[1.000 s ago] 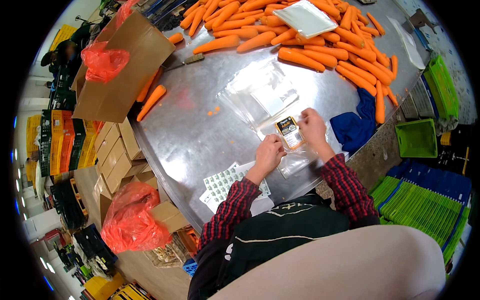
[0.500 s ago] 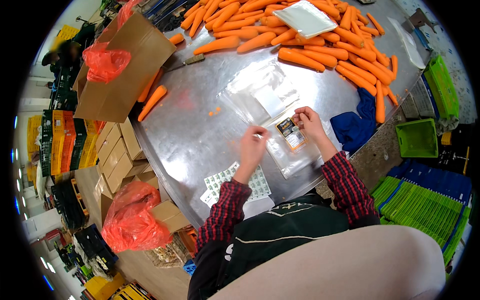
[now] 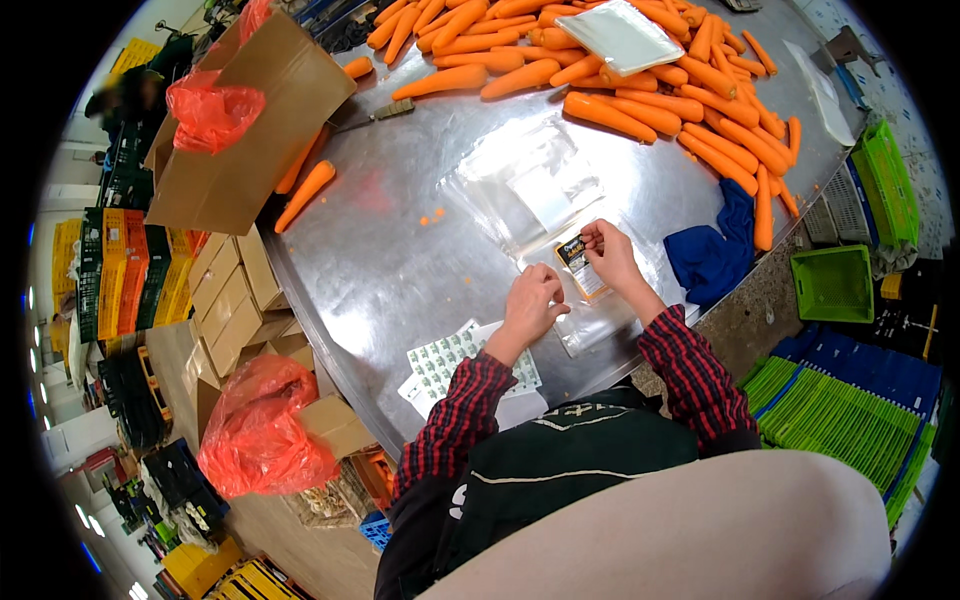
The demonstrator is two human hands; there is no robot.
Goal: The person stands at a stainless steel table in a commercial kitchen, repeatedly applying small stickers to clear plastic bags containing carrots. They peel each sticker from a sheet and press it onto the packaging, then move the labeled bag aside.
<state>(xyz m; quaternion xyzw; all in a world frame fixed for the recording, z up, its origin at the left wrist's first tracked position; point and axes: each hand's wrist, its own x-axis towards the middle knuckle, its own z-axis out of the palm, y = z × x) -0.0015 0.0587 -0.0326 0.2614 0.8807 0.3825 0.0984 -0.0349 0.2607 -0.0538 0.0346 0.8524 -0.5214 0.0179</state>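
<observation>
My right hand (image 3: 611, 256) pinches the top edge of a small printed label (image 3: 581, 266) on a clear plastic bag (image 3: 603, 317) lying on the round metal table (image 3: 400, 260). My left hand (image 3: 531, 303) rests on the table just left of the label, fingers curled, touching the bag's left edge. A stack of clear bags (image 3: 530, 185) lies beyond my hands. A sheet of small stickers (image 3: 455, 358) sits at the table's near edge, below my left hand. Both forearms wear red plaid sleeves.
Many carrots (image 3: 640, 90) are piled across the far side, with a white tray (image 3: 620, 35) on them. A blue cloth (image 3: 715, 250) lies right of my hands. A cardboard box (image 3: 240, 130) with a red bag stands left; green crates (image 3: 830, 285) stand right.
My left hand went out to the sticker sheet and has come back beside the label. My right hand stayed on the label at the bag.
</observation>
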